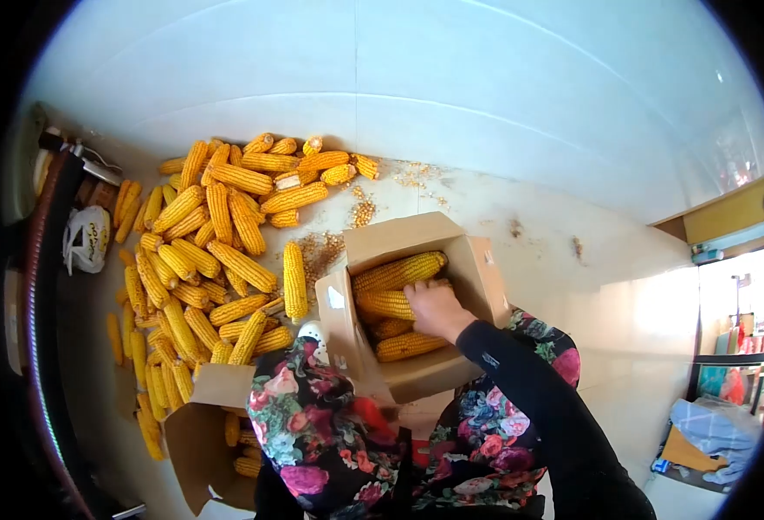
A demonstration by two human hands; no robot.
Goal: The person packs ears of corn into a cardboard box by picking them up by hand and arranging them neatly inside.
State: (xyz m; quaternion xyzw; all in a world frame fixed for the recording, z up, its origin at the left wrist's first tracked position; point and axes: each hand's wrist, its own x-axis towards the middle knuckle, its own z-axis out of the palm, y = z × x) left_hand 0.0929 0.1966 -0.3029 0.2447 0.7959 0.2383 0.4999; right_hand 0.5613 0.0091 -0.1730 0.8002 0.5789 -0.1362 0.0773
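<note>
My right hand [436,309], in a dark sleeve, reaches into an open cardboard box [421,232] between my knees. Its fingers are closed around the end of a yellow ear of corn [384,303]. Other ears lie in the same box, one above [402,271] and one below [408,346] the held one. My left hand is out of sight. Just left of the box, a single ear of corn [294,280] lies on the floor.
A large heap of corn ears [200,251] spreads over the floor at left. Loose kernels [363,209] are scattered beside it. A second cardboard box [193,455] with ears inside stands at lower left. Shelves [740,357] are at right, and a white plastic bag [87,238] sits at far left.
</note>
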